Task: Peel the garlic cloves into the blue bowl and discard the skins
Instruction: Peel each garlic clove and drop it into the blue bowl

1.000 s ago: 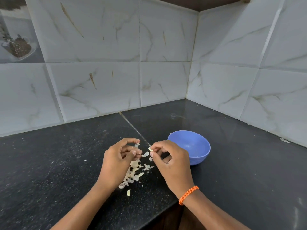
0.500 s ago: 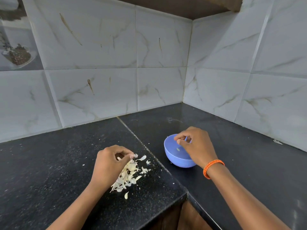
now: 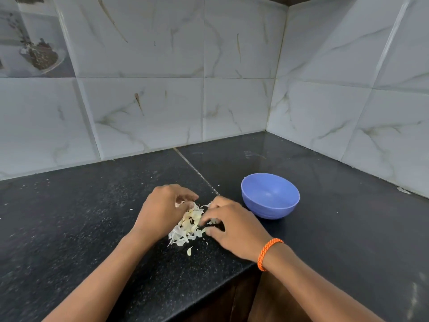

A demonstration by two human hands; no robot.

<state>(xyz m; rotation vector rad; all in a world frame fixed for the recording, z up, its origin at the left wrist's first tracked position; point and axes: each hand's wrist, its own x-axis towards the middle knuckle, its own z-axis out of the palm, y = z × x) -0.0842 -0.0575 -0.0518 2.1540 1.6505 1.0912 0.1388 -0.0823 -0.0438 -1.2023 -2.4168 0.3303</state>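
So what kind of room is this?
Most likely a home kitchen: a black stone counter in a corner of marbled wall tiles, with a blue bowl beside garlic skins.

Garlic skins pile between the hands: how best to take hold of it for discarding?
Scoop the garlic skins pile from its two long sides, left hand and right hand closing inward along the countertop. The flakes look thin, loose and flat, so pinching from above would likely leave most behind.
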